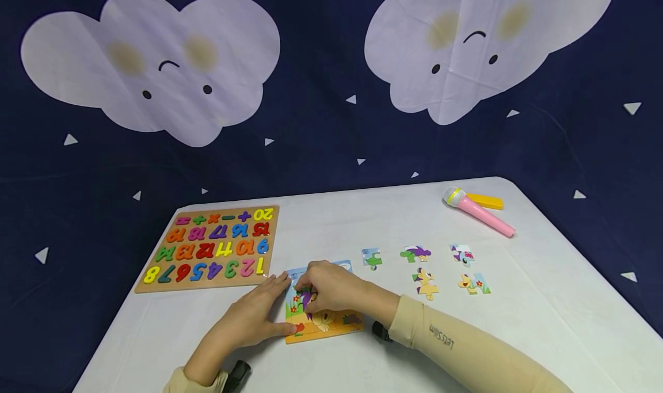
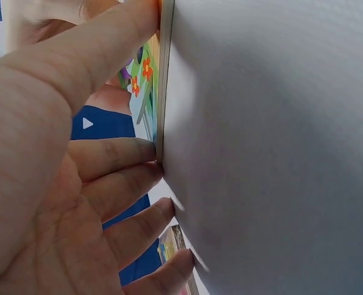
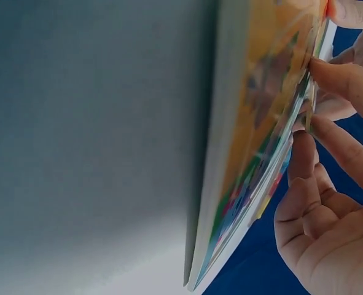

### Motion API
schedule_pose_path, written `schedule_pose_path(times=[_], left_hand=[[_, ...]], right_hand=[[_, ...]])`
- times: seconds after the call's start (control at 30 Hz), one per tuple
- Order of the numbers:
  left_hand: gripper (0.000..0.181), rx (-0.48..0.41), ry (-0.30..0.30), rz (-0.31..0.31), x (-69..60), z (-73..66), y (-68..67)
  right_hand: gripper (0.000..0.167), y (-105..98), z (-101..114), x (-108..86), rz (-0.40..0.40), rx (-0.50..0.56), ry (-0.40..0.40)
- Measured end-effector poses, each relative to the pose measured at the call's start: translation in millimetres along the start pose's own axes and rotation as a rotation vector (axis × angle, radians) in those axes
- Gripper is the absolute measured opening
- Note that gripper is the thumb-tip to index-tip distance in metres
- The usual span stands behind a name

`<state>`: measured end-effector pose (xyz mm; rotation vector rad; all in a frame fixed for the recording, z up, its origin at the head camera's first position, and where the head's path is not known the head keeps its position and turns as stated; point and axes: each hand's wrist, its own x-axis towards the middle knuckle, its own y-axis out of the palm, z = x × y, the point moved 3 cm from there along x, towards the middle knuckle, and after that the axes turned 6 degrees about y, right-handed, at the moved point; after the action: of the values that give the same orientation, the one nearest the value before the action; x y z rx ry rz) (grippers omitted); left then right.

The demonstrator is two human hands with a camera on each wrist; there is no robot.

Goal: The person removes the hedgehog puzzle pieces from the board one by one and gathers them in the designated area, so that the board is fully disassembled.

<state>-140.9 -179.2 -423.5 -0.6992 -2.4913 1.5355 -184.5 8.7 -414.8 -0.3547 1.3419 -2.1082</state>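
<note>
A jigsaw puzzle board [image 1: 331, 334] with a cartoon picture lies on the white table. My left hand [image 1: 251, 317] rests along its left edge, fingers extended and thumb on the near left corner; in the left wrist view the fingertips touch the board's side [image 2: 161, 92]. Over the board's middle, my right hand [image 1: 336, 288] pinches a thin puzzle piece [image 3: 310, 114], seen edge-on in the right wrist view. The hand hides part of the picture, and the piece's full shape cannot be made out. Right of the board lie several loose pieces, among them a green-and-blue one [image 1: 370, 257] and a yellow one [image 1: 427, 283].
A wooden number board [image 1: 207, 289] with coloured numerals lies at the left, close to my left fingertips. At the back right, a pink toy microphone [image 1: 487, 216] lies beside a yellow block [image 1: 487, 201]. Behind the table [image 1: 518, 347] hangs a dark blue cloth [image 1: 321, 117] with clouds.
</note>
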Motion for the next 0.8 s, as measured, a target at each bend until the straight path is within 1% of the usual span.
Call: schedule_pose_path(times=[0.1, 0.23, 0.37, 0.57, 0.67, 0.8], left_hand=[[0.100, -0.001, 0.002, -0.003, -0.2, 0.0, -0.1], [0.100, -0.005, 0.006, -0.008, -0.4, 0.1, 0.0], [0.101, -0.003, 0.008, -0.011, -0.5, 0.3, -0.1], [0.102, 0.013, 0.007, -0.017, -0.1, 0.4, 0.4], [0.102, 0.018, 0.002, -0.016, 0.6, 0.2, 0.7], [0.102, 0.021, -0.005, -0.017, 1.6, 0.3, 0.9]], right_hand=[[0.040, -1, 0, -0.5, -0.016, 0.016, -0.009], [0.040, -4, -4, -1.2, -0.025, 0.093, 0.000], [0.036, -7, -11, -3.7, -0.030, 0.164, 0.006], [0.034, -15, -23, -13.3, -0.052, 0.207, -0.009], [0.034, -19, -30, -18.4, -0.061, 0.213, 0.003], [0.034, -25, -41, -25.2, -0.072, 0.220, 0.042]])
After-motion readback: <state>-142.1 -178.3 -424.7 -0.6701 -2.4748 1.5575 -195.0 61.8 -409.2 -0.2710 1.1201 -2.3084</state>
